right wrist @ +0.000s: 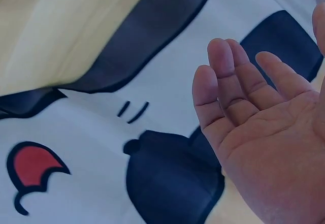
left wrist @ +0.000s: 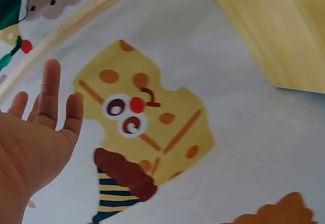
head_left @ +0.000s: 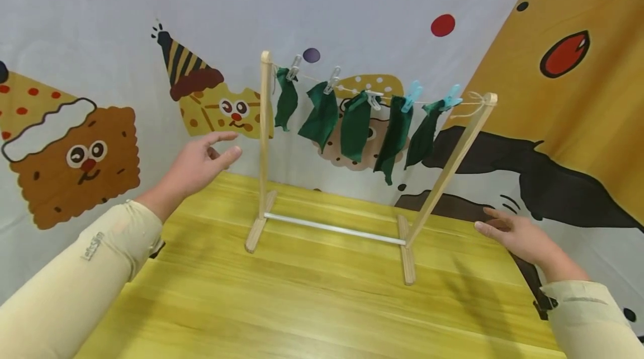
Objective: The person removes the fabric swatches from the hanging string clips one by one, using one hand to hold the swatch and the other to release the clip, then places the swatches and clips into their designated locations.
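A small wooden drying rack [head_left: 265, 141] stands on the table, a string tied between its two posts. Several dark green cloth pieces [head_left: 355, 127] hang from the string, held by clear clothespins [head_left: 332, 80] on the left and blue clothespins [head_left: 412, 96] on the right; a whitish clothespin [head_left: 373, 99] grips the middle cloth. My left hand [head_left: 203, 160] is in the air left of the left post, fingers relaxed, holding nothing. Right of the rack, my right hand [head_left: 523, 239] hovers with loosely bent fingers and an empty palm, as the right wrist view shows.
The yellow wood-grain table [head_left: 312, 303] extends in front of the rack. Behind it hangs a white curtain [head_left: 377, 6] printed with cartoon food figures. A pale metal bar [head_left: 332, 227] joins the rack's two feet low down.
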`<state>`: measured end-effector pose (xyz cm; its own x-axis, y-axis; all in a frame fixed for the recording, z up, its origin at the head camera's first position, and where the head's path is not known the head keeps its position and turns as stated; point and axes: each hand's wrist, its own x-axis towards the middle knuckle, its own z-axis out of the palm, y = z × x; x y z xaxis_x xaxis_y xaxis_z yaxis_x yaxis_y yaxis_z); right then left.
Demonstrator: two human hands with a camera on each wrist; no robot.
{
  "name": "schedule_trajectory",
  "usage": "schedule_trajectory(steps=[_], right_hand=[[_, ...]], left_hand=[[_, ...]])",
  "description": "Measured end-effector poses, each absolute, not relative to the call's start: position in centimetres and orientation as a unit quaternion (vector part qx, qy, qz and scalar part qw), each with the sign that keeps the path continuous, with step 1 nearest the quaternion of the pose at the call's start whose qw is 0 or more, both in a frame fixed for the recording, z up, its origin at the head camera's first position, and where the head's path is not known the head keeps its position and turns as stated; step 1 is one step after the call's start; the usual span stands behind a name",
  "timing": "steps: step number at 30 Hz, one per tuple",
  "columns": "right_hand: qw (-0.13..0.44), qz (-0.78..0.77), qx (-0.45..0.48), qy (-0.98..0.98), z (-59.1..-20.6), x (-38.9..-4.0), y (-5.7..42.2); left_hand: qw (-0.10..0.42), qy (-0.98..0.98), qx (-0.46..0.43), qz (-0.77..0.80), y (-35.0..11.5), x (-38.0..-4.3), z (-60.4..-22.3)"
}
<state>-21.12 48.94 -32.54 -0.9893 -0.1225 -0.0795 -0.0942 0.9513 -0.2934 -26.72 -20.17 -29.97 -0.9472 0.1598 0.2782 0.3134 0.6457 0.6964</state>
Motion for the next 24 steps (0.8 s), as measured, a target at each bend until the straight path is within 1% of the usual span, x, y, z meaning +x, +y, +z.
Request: schedule_trajectory(steps=[10,24], right_hand=[[0.021,-0.111,-0.053,0.992,-29.8,-21.5,48.1],[0.015,-0.098,-0.040,0.994,-26.5,-22.2,47.2]], left_hand=[[0.124,-0.898,-0.139,-0.398,-18.0,-27.0,-26.9],[0.176,-0.880,-0.169,-0.408,-14.9,-27.7,-24.1]])
